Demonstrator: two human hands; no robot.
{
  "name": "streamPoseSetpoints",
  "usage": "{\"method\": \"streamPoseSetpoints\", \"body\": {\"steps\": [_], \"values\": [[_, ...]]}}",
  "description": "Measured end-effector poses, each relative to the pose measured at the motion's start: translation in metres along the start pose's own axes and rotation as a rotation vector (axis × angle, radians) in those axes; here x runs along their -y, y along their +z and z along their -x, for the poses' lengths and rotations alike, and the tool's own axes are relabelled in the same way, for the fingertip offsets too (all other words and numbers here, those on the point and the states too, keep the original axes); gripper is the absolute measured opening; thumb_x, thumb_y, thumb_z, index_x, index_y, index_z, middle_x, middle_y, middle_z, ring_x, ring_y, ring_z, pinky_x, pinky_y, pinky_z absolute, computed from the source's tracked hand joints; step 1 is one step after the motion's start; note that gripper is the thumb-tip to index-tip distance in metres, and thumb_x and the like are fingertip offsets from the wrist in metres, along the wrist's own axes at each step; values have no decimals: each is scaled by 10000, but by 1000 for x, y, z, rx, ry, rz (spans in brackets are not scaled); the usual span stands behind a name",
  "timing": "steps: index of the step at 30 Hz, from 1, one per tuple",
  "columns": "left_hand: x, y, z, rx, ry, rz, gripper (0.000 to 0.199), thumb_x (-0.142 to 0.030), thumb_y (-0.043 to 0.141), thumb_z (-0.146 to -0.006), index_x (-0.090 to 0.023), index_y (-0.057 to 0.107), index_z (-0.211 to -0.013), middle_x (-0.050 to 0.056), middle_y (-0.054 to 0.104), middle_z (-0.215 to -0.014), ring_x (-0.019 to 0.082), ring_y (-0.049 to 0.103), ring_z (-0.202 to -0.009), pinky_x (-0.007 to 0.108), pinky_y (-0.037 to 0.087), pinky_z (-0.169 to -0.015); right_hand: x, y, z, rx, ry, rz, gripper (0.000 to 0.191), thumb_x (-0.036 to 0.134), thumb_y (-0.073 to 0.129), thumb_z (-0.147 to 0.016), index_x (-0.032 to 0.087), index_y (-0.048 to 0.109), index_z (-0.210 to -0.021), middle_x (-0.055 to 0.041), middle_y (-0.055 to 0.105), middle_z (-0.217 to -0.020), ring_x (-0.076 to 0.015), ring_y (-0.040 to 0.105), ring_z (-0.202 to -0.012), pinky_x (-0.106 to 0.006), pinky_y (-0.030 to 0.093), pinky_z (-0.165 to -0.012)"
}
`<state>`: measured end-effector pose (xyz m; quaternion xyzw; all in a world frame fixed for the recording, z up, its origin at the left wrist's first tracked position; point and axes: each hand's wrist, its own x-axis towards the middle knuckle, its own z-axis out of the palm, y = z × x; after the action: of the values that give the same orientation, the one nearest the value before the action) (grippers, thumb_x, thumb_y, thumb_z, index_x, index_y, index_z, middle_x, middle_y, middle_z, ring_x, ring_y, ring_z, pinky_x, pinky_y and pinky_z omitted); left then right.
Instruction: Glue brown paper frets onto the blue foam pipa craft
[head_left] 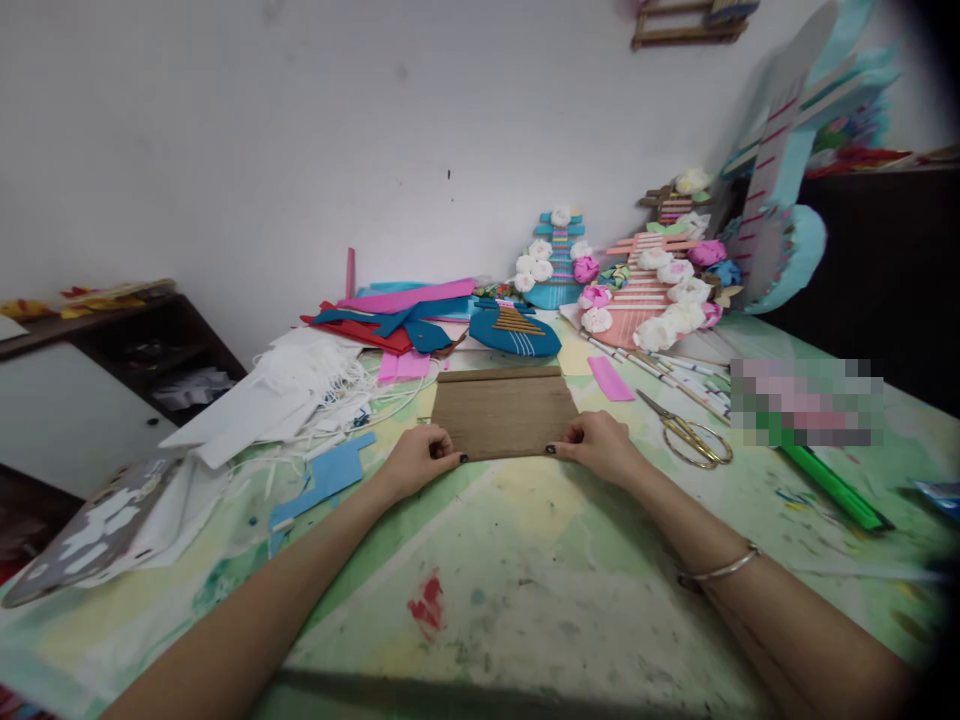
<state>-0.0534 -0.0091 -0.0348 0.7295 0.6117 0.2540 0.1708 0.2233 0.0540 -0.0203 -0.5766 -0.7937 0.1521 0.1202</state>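
Note:
A brown rectangular sheet (504, 412) lies on the green patterned table cover (525, 560), with a folded or rolled strip along its far edge. At its near left corner my left hand (421, 458) pinches the edge between thumb and curled fingers. My right hand (596, 445) grips the near right corner in the same way. Gold-handled scissors (688, 435) lie to the right of my right hand. Just beyond the sheet sits a dark blue lute-shaped craft piece (514, 330). A small pink piece (610, 379) rests to the right of the sheet.
White sheets and cords (300, 385) are heaped at the left, near blue scraps (330, 478). Flower-trimmed instrument crafts (652, 290) lean against the wall. Striped sticks (667, 375) and a green tool (836, 485) lie at the right. A large light-blue craft (802, 260) stands behind.

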Motion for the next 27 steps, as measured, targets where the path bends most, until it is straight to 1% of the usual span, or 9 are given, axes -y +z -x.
{"method": "streamPoseSetpoints", "body": {"steps": [3,6,12,16,18,20,23,25,27], "values": [[2,-3,-1,7,-32,-34,288,-410,604,-719,-174,527,-571,-7,549,-599,131,486,-589,243,348,-547,-4,-3,-2,14,20,3,230,405,682,-719,191,661,-637,-19,676,-722,-185,556,-763,-273,236,-577],[0,-7,-3,41,-83,-146,309,-429,594,-733,-178,532,-562,-3,569,-615,141,508,-620,255,342,-573,-9,-7,-2,37,33,-8,200,401,677,-716,207,676,-669,0,675,-714,-171,566,-748,-264,248,-576],[-7,-10,-2,74,-156,-251,187,-342,581,-749,-189,590,-642,5,638,-709,181,565,-732,292,330,-641,-14,-14,-3,62,108,-7,246,429,680,-689,191,656,-634,-19,655,-653,-182,572,-678,-265,260,-561],[-11,-12,0,58,-191,-283,112,-302,592,-751,-191,579,-743,3,644,-733,200,572,-768,305,313,-653,-14,-12,-2,21,100,3,241,407,680,-687,184,628,-610,-36,651,-639,-212,576,-694,-276,267,-569],[-14,-13,1,55,-190,-284,89,-271,598,-758,-196,568,-796,-6,648,-746,195,574,-778,309,312,-665,-12,-9,0,-13,39,-6,175,340,674,-703,181,626,-647,-34,656,-668,-208,578,-709,-272,285,-578],[-17,-12,3,54,-175,-283,51,-229,597,-765,-200,568,-796,-9,651,-763,195,570,-808,318,315,-689,-9,-5,3,-36,-76,-24,9,189,639,-714,182,633,-714,-19,661,-725,-180,581,-736,-256,323,-607],[-21,-9,5,38,-121,-285,45,-158,582,-771,-203,586,-769,5,654,-839,213,549,-921,341,322,-748,-4,2,6,-44,-282,-45,244,-22,516,-685,182,637,-738,-6,645,-794,-133,579,-783,-214,368,-681],[-20,-6,6,13,-19,-290,94,-116,556,-785,-196,597,-758,21,651,-888,216,536,-962,349,330,-777,-3,6,7,-52,-372,-47,298,-64,463,-673,174,639,-703,-13,631,-790,-125,575,-774,-203,379,-691],[-18,-2,7,-10,106,-291,138,-84,521,-803,-183,601,-752,38,645,-889,208,542,-933,344,350,-781,-3,8,7,-70,-414,-43,310,-65,443,-676,167,648,-691,-26,628,-770,-136,576,-747,-214,390,-683]]}}
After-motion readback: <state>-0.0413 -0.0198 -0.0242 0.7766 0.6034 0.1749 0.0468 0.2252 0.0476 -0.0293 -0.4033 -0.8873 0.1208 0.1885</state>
